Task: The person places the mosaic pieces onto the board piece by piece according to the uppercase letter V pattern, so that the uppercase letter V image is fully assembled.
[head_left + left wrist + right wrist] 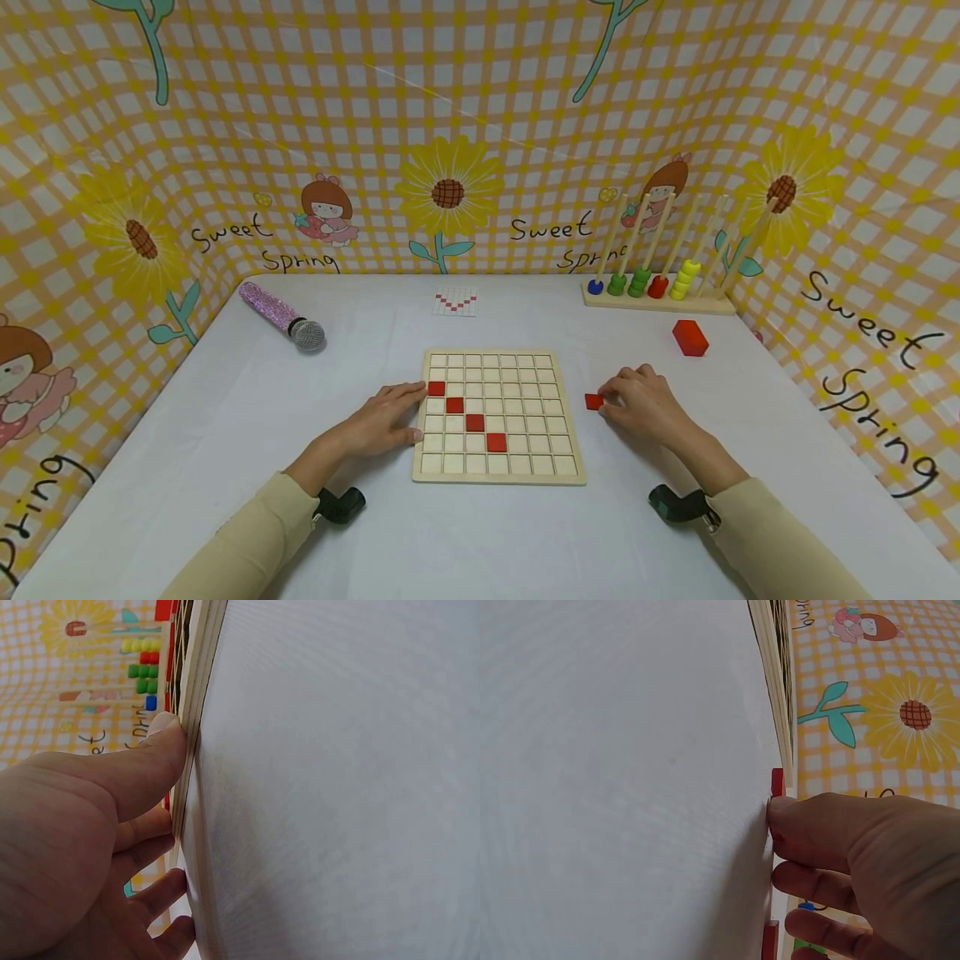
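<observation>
A wooden grid board (532, 351) lies flat on the table, with several red square tiles (475, 422) set in its cells in a descending diagonal from the left edge. My left hand (378, 423) rests at the board's left side, its thumb (161, 742) and fingertips touching the edge. To the right of the board, my right hand (643, 404) pinches a loose red tile (593, 402) between thumb and fingers, low at the tabletop. In the right wrist view that tile (778, 780) juts past the thumb. Another red piece (770, 941) shows lower there; its kind is unclear.
Behind the board lies a small pattern card (454, 302) with red squares in a V. A glittery microphone (281, 317) is at the back left. An abacus (660, 304) with coloured beads stands at the back right, a red block (690, 337) in front of it.
</observation>
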Demonstrator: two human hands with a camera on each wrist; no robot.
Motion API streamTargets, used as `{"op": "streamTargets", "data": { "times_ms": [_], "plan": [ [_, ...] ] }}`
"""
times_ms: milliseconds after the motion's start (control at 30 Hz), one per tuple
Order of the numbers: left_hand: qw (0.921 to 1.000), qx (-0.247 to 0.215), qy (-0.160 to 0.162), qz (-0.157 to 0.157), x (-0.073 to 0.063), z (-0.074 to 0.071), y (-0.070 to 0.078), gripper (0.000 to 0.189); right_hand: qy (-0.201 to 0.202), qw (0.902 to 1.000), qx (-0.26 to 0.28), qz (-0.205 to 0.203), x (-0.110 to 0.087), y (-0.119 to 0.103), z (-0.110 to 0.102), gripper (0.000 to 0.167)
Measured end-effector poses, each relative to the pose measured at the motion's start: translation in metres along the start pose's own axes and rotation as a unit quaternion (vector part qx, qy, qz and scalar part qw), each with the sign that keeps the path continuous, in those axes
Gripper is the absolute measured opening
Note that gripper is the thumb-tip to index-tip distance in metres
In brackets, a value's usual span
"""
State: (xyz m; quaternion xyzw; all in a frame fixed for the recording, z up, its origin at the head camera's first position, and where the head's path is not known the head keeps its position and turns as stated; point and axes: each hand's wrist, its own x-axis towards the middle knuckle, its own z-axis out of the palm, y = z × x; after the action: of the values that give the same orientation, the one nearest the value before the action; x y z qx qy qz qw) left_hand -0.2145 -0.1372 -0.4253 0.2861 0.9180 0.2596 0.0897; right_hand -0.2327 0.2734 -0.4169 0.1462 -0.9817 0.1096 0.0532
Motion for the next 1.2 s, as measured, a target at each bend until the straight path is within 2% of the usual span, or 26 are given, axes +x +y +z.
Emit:
{"op": "streamTargets", "data": {
  "times_ms": [367,633,1200],
  "plan": [
    [1.0000,-0.002,0.001,-0.003,0.000,0.000,0.000,0.068,-0.003,1.0000,0.004,0.002,-0.002,0.001,-0.001,0.024],
    [1.0000,-0.002,0.002,-0.001,0.000,0.001,0.000,0.067,0.013,0.9997,0.014,-0.013,-0.002,0.000,-0.003,0.023],
    [0.9999,-0.005,-0.003,-0.009,0.001,0.001,0.000,0.068,0.038,0.9987,0.021,-0.026,-0.010,-0.018,-0.008,0.022]
  ]
}}
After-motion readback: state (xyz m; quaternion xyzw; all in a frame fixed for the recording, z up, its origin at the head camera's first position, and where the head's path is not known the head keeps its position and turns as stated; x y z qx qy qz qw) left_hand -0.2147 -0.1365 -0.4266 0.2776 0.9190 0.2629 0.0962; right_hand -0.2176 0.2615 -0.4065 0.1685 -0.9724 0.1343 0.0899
